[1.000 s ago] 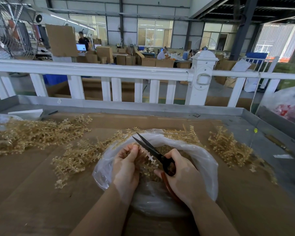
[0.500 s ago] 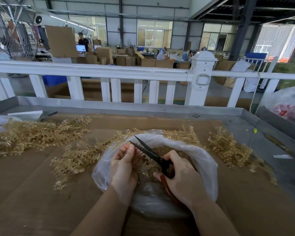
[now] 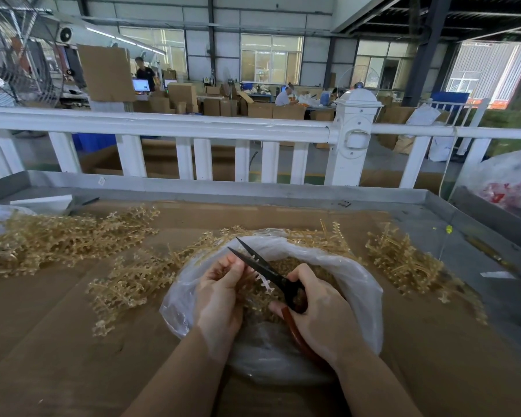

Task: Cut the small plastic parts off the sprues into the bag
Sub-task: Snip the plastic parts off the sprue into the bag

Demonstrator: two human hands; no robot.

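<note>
Head view: snipping parts over the bag.
Since a second ago the scissors have stayed part-open while the sprue shifted between the blades, so another cut looks due. Right hand grips the handles; left hand pinches the sprue above the bag's mouth.

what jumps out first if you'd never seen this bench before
In the middle, two hands work over an open clear plastic bag: the right hand grips black scissors with the blades apart, and the left hand holds a pale sprue at the blades. Tangled heaps of golden sprues spread across the brown tabletop on both sides, with a white railing behind.
</note>
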